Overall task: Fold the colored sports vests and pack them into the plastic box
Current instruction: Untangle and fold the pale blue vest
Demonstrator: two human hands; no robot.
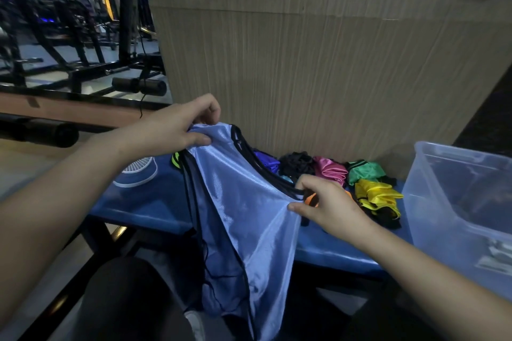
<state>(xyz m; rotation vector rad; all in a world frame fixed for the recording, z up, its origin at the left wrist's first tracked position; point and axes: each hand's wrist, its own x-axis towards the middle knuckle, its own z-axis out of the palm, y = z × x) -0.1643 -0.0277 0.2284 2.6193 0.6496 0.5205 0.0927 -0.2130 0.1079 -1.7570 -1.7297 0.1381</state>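
Observation:
A light blue vest (pixel 238 219) with black trim hangs over the front edge of the blue bench (pixel 149 207). My left hand (pixel 177 124) pinches its upper left shoulder, raised above the bench. My right hand (pixel 329 202) pinches the other shoulder lower down on the right. Behind the vest lies a heap of crumpled vests: purple (pixel 267 162), black (pixel 296 165), pink (pixel 331 170), green (pixel 364 171), yellow (pixel 376 196) and a bit of orange (pixel 311 199) under my right hand. The clear plastic box (pixel 460 202) stands at the bench's right end.
A white round fan (pixel 137 171) lies on the bench's left part, with a neon green and black vest edge (pixel 176 160) beside it. A wood-grain wall (pixel 318 63) rises right behind the bench. Gym machines (pixel 77 36) fill the far left. My dark-clad knees (pixel 133 299) are below.

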